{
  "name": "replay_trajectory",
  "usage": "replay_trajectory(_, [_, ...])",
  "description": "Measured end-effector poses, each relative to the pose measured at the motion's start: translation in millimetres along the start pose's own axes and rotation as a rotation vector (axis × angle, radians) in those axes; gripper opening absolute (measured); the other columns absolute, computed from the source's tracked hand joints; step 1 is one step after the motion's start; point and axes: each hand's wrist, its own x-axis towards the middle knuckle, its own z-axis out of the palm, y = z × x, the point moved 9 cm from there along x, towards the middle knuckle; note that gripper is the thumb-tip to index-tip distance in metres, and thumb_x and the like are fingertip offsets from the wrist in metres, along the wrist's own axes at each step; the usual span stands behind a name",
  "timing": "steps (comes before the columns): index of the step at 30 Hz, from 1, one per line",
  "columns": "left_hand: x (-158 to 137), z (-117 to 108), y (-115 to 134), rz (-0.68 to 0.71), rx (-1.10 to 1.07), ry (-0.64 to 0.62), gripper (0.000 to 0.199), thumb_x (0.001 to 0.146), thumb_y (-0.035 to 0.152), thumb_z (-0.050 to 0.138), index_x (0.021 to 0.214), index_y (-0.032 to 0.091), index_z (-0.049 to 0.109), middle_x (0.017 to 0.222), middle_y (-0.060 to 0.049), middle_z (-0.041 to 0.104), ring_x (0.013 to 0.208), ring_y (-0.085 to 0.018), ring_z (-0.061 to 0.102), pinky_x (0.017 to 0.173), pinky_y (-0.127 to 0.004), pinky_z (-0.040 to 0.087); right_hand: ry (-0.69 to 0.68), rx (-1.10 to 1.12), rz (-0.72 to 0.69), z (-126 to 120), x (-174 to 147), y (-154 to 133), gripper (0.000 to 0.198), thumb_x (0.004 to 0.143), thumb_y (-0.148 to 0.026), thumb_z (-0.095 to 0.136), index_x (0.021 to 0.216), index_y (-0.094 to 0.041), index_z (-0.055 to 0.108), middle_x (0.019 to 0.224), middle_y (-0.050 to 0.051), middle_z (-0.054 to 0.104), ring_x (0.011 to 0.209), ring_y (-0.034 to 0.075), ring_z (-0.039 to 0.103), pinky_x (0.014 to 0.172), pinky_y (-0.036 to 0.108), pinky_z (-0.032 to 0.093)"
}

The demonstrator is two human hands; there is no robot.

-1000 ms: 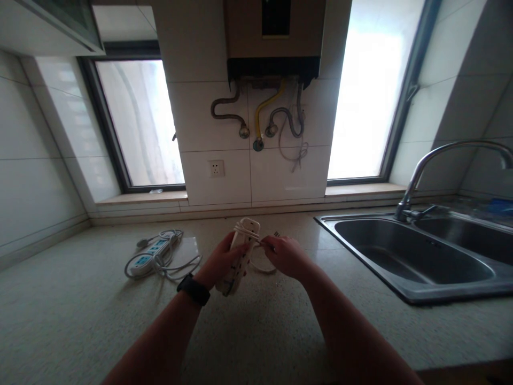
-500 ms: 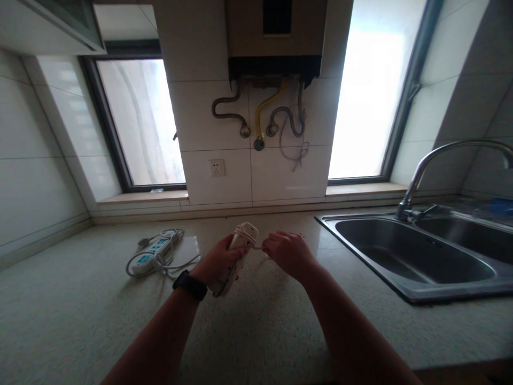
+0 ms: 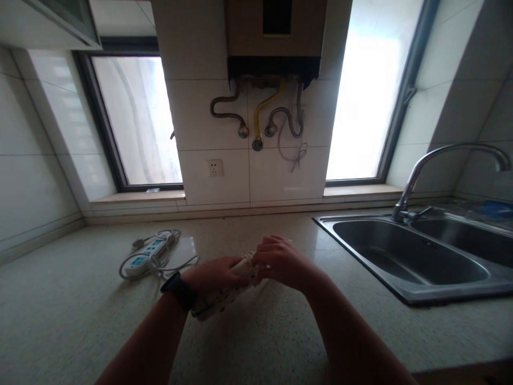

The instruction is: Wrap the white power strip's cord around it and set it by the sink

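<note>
Item 1, nearest: one white power strip [image 3: 224, 295], held just above the counter [image 3: 80, 321] in front of the person. Long axis runs from lower left to upper right, the far end pointing toward the sink side and raised a little; its cord is wound about that far end.

Item 2: left hand [image 3: 214, 274], closed over the strip's middle from above, a dark watch [image 3: 179, 290] on the wrist.

Item 3: right hand [image 3: 280, 261], fingers curled shut around the strip's far end and the wound cord there. The two hands nearly touch.

Item 4, to the left and farther off: a second power strip [image 3: 146, 254], white with blue sockets, lying flat amid its own loose cord, beside a pale flat sheet [image 3: 185, 249]. Power strips counted: two.

Item 5, right: one steel double sink [image 3: 404, 256], two basins, nothing to be made out inside them; one curved tap [image 3: 441, 158].

Item 6, farthest: one wall socket [image 3: 215, 168], hoses [image 3: 260, 115] under a wall heater, two windows [image 3: 136, 117].
</note>
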Motion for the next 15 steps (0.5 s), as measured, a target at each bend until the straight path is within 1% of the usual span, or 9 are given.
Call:
replay_trajectory(2, [-0.7, 2.2, 6.1, 0.052, 0.103, -0.017, 0.045, 0.082, 0.050, 0.064, 0.116, 0.021, 0.067, 0.100, -0.004, 0.068, 0.083, -0.017, 0.061, 0.070, -0.022, 0.043, -0.030, 0.068, 0.020, 1.4, -0.5, -0.1, 0.030, 0.072, -0.035, 0.085, 0.097, -0.026, 0.072, 0.086, -0.003, 0.067, 0.087, 0.016, 0.055, 0.078, 0.028, 0.031])
replay_trajectory(6, [-4.9, 12.1, 13.2, 0.076, 0.173, -0.083, 0.042, 0.082, 0.046, 0.063, 0.119, 0.026, 0.067, 0.105, -0.001, 0.069, 0.091, -0.018, 0.063, 0.077, -0.024, 0.042, -0.104, 0.156, 0.047, 2.0, -2.2, -2.2, 0.035, 0.074, -0.035, 0.083, 0.107, -0.030, 0.073, 0.090, -0.002, 0.066, 0.091, 0.015, 0.055, 0.080, 0.027, 0.032])
replay_trajectory(9, [-11.1, 15.5, 22.0, 0.092, 0.224, -0.074, 0.044, 0.082, 0.048, 0.063, 0.122, 0.028, 0.067, 0.105, -0.001, 0.070, 0.088, -0.019, 0.064, 0.073, -0.024, 0.041, -0.147, 0.211, 0.038, -1.0, -2.5, -7.9, 0.032, 0.077, -0.035, 0.081, 0.107, -0.030, 0.075, 0.084, -0.001, 0.065, 0.087, 0.015, 0.055, 0.082, 0.028, 0.033])
replay_trajectory(12, [-16.3, 16.7, 27.0, 0.103, 0.282, -0.047, 0.045, 0.079, 0.050, 0.066, 0.120, 0.030, 0.069, 0.101, -0.002, 0.071, 0.082, -0.019, 0.065, 0.065, -0.024, 0.038, -0.178, 0.277, -0.001, -4.3, -1.1, -17.6, 0.021, 0.080, -0.031, 0.078, 0.101, -0.028, 0.077, 0.079, -0.001, 0.063, 0.085, 0.014, 0.055, 0.081, 0.027, 0.034])
replay_trajectory(15, [-17.9, 20.2, 26.8, 0.113, 0.375, -0.037, 0.047, 0.076, 0.053, 0.069, 0.116, 0.028, 0.071, 0.098, -0.003, 0.072, 0.079, -0.020, 0.065, 0.061, -0.024, 0.036, -0.216, 0.367, -0.016, -2.8, -0.6, -23.5, 0.013, 0.082, -0.025, 0.074, 0.095, -0.024, 0.077, 0.080, 0.000, 0.064, 0.087, 0.014, 0.056, 0.082, 0.025, 0.037])
